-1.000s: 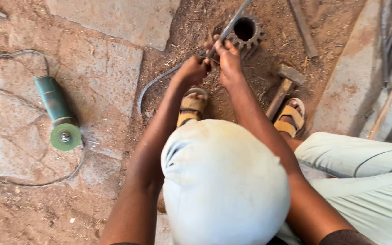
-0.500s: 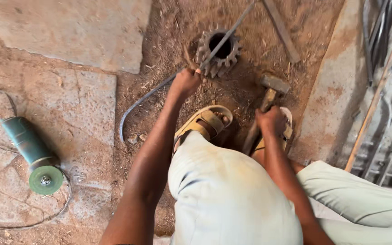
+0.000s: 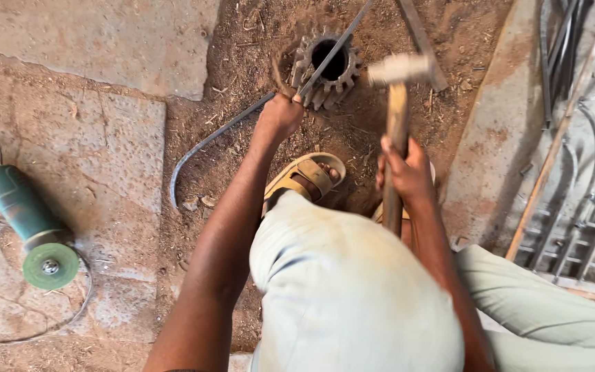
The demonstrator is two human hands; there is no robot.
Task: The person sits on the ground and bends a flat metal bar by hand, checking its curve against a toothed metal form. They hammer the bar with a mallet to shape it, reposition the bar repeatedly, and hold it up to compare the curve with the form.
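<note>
My left hand [image 3: 278,116] grips a long thin metal rod [image 3: 222,129] that lies across a rusty toothed gear [image 3: 326,63] on the dirt. The rod curves down to the left and runs straight up to the right past the gear's centre hole. My right hand [image 3: 405,170] is closed around the wooden handle of a hammer [image 3: 399,96], raised with its pale head just right of the gear. A sandalled foot [image 3: 306,173] rests on the ground between my arms.
A green angle grinder [image 3: 30,222] with its cord lies on stone slabs at the left. A flat metal bar [image 3: 421,38] lies beyond the gear. Bent metal bars and a frame [image 3: 573,165] fill the right side. Pale trousers cover my knees below.
My right hand left the rod, took the hammer off the ground and lifted it beside the gear. My left hand kept hold of the rod on the gear.
</note>
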